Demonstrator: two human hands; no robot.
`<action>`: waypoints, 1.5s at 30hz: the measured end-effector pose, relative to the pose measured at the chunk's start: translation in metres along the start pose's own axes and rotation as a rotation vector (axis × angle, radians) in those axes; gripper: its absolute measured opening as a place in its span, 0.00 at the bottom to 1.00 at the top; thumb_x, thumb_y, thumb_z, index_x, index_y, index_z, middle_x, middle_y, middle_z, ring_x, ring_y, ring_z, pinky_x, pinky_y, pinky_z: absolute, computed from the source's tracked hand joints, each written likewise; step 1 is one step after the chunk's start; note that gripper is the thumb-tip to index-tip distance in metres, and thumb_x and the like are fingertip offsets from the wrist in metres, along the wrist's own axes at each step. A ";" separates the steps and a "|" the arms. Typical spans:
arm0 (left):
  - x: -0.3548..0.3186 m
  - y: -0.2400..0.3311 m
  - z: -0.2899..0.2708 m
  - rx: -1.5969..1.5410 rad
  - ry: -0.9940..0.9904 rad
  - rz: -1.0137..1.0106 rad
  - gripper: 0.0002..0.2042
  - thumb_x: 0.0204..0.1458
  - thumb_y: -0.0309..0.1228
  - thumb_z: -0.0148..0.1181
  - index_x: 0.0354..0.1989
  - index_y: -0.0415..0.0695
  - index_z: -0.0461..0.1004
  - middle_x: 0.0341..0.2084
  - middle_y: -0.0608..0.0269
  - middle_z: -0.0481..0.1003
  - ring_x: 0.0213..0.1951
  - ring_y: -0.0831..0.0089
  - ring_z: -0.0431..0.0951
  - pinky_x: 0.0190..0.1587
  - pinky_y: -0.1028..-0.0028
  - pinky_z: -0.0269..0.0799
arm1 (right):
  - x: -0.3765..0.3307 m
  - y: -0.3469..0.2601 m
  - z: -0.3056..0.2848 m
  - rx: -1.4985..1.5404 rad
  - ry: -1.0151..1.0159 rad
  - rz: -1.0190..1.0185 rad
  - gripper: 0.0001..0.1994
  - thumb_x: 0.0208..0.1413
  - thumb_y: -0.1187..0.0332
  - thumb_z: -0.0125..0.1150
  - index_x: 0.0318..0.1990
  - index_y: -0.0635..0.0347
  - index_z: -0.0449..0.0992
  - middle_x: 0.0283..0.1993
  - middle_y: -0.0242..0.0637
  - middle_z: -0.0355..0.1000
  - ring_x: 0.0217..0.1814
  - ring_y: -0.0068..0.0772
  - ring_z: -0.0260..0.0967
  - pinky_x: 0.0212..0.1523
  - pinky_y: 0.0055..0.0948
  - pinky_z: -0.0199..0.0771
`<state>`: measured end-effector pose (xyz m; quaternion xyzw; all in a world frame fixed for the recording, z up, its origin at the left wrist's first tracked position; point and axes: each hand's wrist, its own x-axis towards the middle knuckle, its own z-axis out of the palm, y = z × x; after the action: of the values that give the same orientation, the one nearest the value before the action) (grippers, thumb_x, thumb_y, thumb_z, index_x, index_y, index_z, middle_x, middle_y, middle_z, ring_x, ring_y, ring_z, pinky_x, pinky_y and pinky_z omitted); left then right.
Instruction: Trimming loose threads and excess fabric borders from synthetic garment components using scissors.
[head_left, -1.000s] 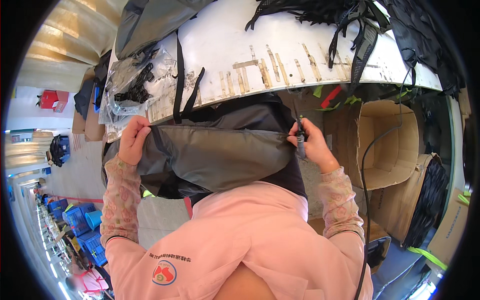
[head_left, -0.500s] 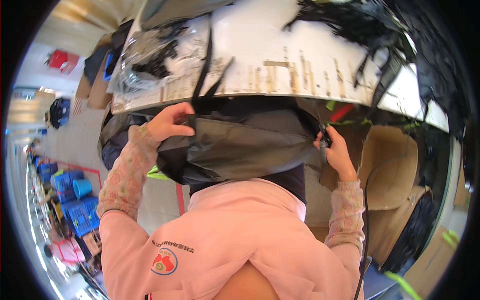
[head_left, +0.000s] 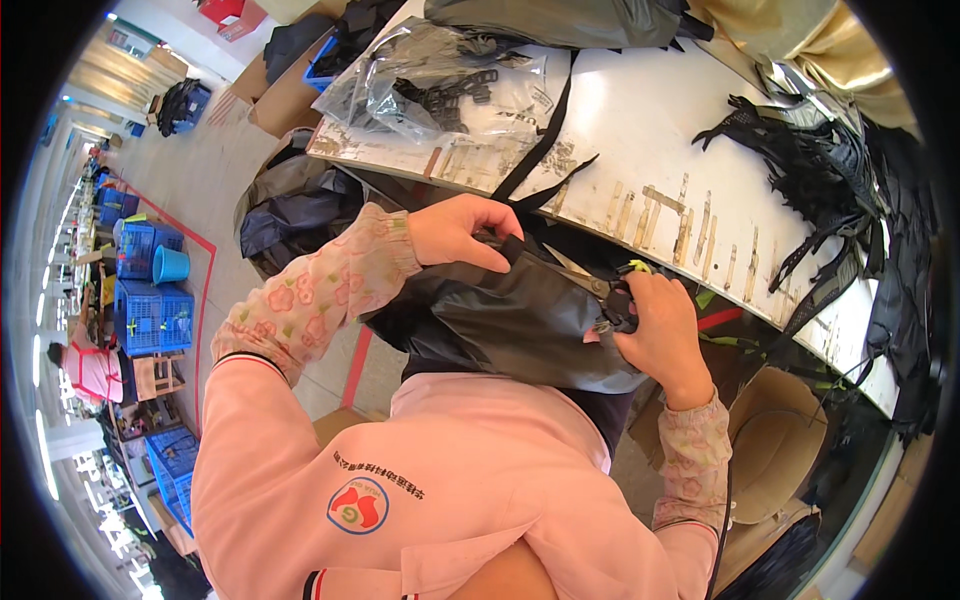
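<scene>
A dark, glossy fabric bag piece (head_left: pixel 490 320) hangs between my hands, in front of my body and just below the table's near edge. My left hand (head_left: pixel 460 235) pinches its upper edge between thumb and fingers. In my right hand (head_left: pixel 662 335) is a pair of black-handled scissors (head_left: pixel 620 308), held at the right part of the fabric. Their blades seem to point left along the fabric's upper edge, though the tips are hard to make out. A black strap (head_left: pixel 545 145) lies over the table edge beyond my left hand.
The white table (head_left: pixel 640 130) carries a clear plastic bag of black buckles (head_left: pixel 450 90) and a heap of black straps (head_left: pixel 820 190). Dark fabric (head_left: pixel 300 215) bulges below its left corner. A cardboard box (head_left: pixel 780 430) stands at right; blue crates (head_left: pixel 150 315) stand at left.
The view has swung, so the table now slants down to the right. My right hand has brought the scissors in over the fabric, closer to my left hand. The left hand still pinches the fabric.
</scene>
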<state>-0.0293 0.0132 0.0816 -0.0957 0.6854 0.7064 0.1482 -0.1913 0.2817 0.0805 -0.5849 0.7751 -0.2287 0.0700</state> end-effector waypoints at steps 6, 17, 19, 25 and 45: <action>0.005 -0.003 0.003 0.029 -0.045 0.000 0.12 0.44 0.20 0.66 0.39 0.39 0.73 0.35 0.69 0.74 0.41 0.81 0.72 0.48 0.78 0.66 | 0.017 -0.012 0.000 0.011 -0.074 -0.041 0.28 0.31 0.52 0.74 0.34 0.62 0.70 0.30 0.38 0.70 0.34 0.40 0.68 0.36 0.34 0.63; 0.004 0.002 0.006 0.002 -0.056 -0.020 0.12 0.44 0.22 0.67 0.38 0.38 0.74 0.32 0.69 0.75 0.36 0.82 0.72 0.43 0.80 0.69 | 0.019 -0.011 -0.001 -0.043 -0.094 -0.061 0.20 0.30 0.62 0.73 0.30 0.59 0.70 0.26 0.37 0.71 0.30 0.41 0.69 0.33 0.34 0.64; 0.004 0.001 0.007 0.019 -0.048 -0.004 0.12 0.43 0.23 0.66 0.38 0.38 0.75 0.31 0.69 0.75 0.35 0.82 0.72 0.41 0.80 0.69 | 0.016 -0.008 0.001 -0.061 -0.107 -0.065 0.19 0.30 0.63 0.72 0.29 0.58 0.69 0.24 0.37 0.70 0.29 0.43 0.69 0.31 0.35 0.65; 0.003 0.001 0.005 0.075 -0.058 -0.018 0.13 0.44 0.22 0.67 0.39 0.39 0.74 0.35 0.68 0.74 0.41 0.81 0.72 0.48 0.79 0.67 | 0.006 -0.002 0.000 -0.022 -0.128 0.045 0.17 0.31 0.66 0.72 0.28 0.58 0.70 0.22 0.40 0.71 0.28 0.46 0.70 0.30 0.37 0.69; 0.068 -0.014 0.077 0.920 0.010 0.623 0.16 0.45 0.32 0.65 0.42 0.46 0.72 0.44 0.58 0.70 0.49 0.58 0.69 0.52 0.62 0.63 | -0.066 0.039 0.014 0.746 -0.148 0.453 0.14 0.44 0.74 0.68 0.34 0.65 0.68 0.29 0.35 0.68 0.33 0.22 0.63 0.37 0.25 0.67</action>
<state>-0.0826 0.0952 0.0486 0.1828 0.9199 0.3440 -0.0447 -0.1996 0.3484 0.0405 -0.3498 0.7411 -0.4290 0.3800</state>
